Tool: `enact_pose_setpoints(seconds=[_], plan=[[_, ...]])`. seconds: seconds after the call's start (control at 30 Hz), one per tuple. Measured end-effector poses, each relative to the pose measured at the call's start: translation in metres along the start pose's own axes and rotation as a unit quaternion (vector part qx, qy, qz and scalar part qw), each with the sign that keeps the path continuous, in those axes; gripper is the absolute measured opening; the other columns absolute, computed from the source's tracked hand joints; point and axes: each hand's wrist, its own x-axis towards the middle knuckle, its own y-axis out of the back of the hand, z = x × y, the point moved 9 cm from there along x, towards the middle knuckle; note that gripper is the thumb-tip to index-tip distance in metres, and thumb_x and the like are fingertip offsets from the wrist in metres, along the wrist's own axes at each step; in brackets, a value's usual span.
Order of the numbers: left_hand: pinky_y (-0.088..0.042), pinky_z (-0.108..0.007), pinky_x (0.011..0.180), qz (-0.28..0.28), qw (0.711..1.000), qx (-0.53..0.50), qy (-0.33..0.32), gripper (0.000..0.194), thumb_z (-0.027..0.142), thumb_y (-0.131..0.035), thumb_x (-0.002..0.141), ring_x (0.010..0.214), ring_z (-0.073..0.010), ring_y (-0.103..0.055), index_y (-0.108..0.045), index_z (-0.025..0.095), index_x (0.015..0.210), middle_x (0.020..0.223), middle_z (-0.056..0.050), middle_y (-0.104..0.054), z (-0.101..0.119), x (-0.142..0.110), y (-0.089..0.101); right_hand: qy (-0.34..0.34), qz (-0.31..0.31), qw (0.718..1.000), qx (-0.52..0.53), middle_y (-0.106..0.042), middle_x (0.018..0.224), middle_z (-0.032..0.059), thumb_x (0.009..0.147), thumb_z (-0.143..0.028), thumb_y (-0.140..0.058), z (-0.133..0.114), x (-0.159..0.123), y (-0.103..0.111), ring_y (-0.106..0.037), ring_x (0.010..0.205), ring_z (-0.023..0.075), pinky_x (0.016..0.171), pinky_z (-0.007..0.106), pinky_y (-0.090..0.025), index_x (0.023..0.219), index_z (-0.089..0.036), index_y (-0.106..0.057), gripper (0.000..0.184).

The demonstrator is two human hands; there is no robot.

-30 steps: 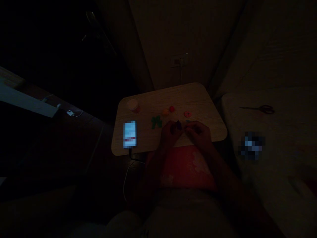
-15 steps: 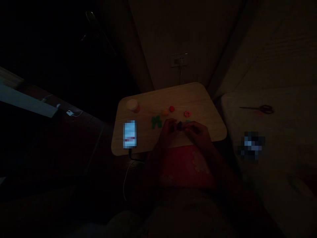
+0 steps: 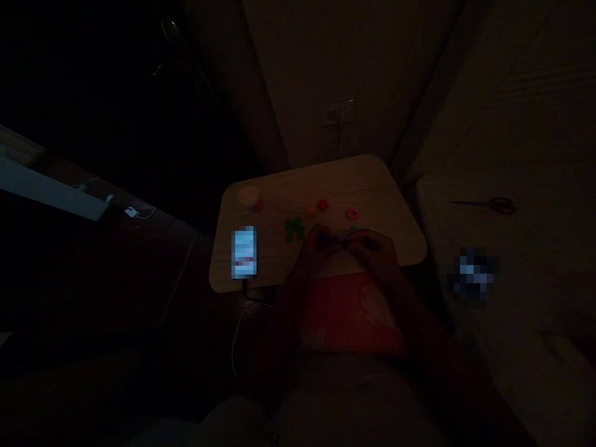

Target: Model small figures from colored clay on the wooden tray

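Over the near edge of a small wooden table [image 3: 274, 186], my left hand [image 3: 317, 248] and my right hand [image 3: 375, 249] are close together, fingertips almost meeting. Between them is a small dark purple piece [image 3: 343, 243]; its kind is too dark to make out. Both hands are closed, their fingers pinching it from either side. Just beyond my right fingers lies a small teal piece [image 3: 355, 228], partly hidden. Farther back are a pink flower-shaped ring [image 3: 352, 214], a red round piece [image 3: 323, 204] and an orange lump [image 3: 310, 212]. Green leaf-like pieces [image 3: 294, 230] lie left of my left hand.
A lidded tub [image 3: 250, 198] stands at the table's back left, with a lit phone [image 3: 244, 252] on a cable in front. Scissors [image 3: 493, 205] and a blurred-out object [image 3: 474, 274] lie on the pale surface at right. A wall socket [image 3: 338, 113] is behind the table.
The dark purple piece has turned and shifted slightly right and down between my fingertips. Both hands stay near the same place, and the pieces on the table have not moved.
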Motion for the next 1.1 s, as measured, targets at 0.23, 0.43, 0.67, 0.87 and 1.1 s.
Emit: enact_pose_setpoints(seconds=[0.23,0.43,0.67,0.87,1.1], plan=[[-0.041,-0.026,0.072,-0.015,1.0,0.01,0.001,0.043,0.042,-0.084,0.068,0.078,-0.014,-0.053,-0.057,0.02,0.093,0.085,0.001,-0.059,0.003,-0.001,-0.001,-0.008,-0.006,1.0,0.002,-0.079,0.085,0.0041,0.073,-0.032,-0.082,-0.001,0.001,-0.001,-0.073,0.079,0.0214,0.076,0.035,-0.057,0.081,-0.023,-0.077,0.013],[-0.045,-0.03,0.079,-0.068,0.997,-0.034,-0.006,0.045,0.051,-0.08,0.072,0.086,-0.0184,-0.059,-0.063,0.019,0.099,0.093,-0.004,-0.065,0.002,-0.003,-0.01,-0.007,0.001,1.0,0.009,-0.078,0.083,0.0034,0.073,-0.032,-0.081,0.003,0.001,-0.001,-0.072,0.077,0.0204,0.075,0.034,-0.056,0.08,-0.023,-0.077,0.012],[-0.043,-0.027,0.072,-0.023,0.999,-0.008,0.02,0.043,0.048,-0.082,0.07,0.076,-0.0136,-0.053,-0.055,0.02,0.088,0.081,0.001,-0.058,-0.008,-0.001,-0.006,0.041,0.009,0.999,-0.024,-0.076,0.085,0.0038,0.072,-0.032,-0.083,-0.006,0.001,0.002,-0.069,0.08,0.0202,0.076,0.034,-0.055,0.078,-0.023,-0.078,0.012],[-0.041,-0.025,0.069,-0.028,0.999,-0.011,0.027,0.039,0.043,-0.084,0.069,0.074,-0.0121,-0.052,-0.055,0.019,0.084,0.078,0.003,-0.057,-0.006,-0.002,-0.008,0.051,0.006,0.998,-0.026,-0.077,0.082,0.0034,0.074,-0.031,-0.082,-0.011,0.001,0.001,-0.07,0.079,0.0206,0.075,0.035,-0.055,0.077,-0.025,-0.079,0.007],[-0.045,-0.028,0.071,-0.073,0.995,-0.051,0.033,0.047,0.056,-0.083,0.071,0.073,-0.0134,-0.056,-0.057,0.019,0.086,0.078,0.0,-0.062,-0.002,-0.005,-0.015,0.025,0.011,0.999,-0.041,-0.078,0.08,0.0037,0.072,-0.031,-0.082,-0.006,0.0,0.002,-0.071,0.075,0.0211,0.074,0.036,-0.057,0.078,-0.024,-0.08,0.01]])
